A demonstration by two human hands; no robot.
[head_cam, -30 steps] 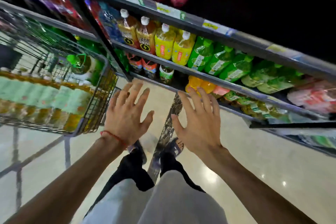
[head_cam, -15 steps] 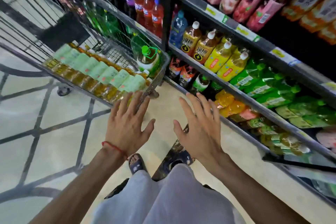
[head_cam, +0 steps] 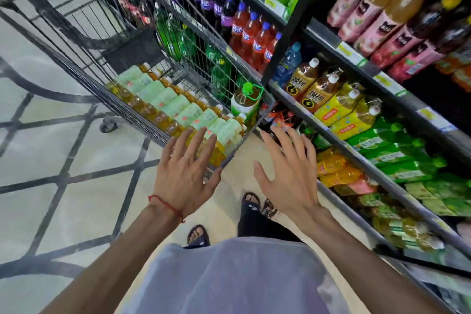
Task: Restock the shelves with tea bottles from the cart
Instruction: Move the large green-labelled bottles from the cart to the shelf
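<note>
Both hands hover palm-down and hold nothing. The left hand point(head_cam: 183, 176) has its fingers point(head_cam: 197, 143) spread wide, the tips over the near corner of the wire cart point(head_cam: 84, 23) — I cannot tell whether they touch it. Just beyond those fingertips the tea bottles point(head_cam: 178, 107) lie on their sides in a packed row inside the cart, with pale green labels up and amber liquid showing. Farther beyond, a larger green-capped bottle point(head_cam: 246, 102) stands upright in the cart's corner. The right hand point(head_cam: 293, 178) is also splayed, well apart from the left, above the floor point(head_cam: 76, 199). Beyond and to the right of its fingers point(head_cam: 281, 144) run the shelves point(head_cam: 369, 69) — yellow-labelled, green-labelled and orange bottles fill the rows nearest them. A red string point(head_cam: 165, 205) circles the left wrist.
</note>
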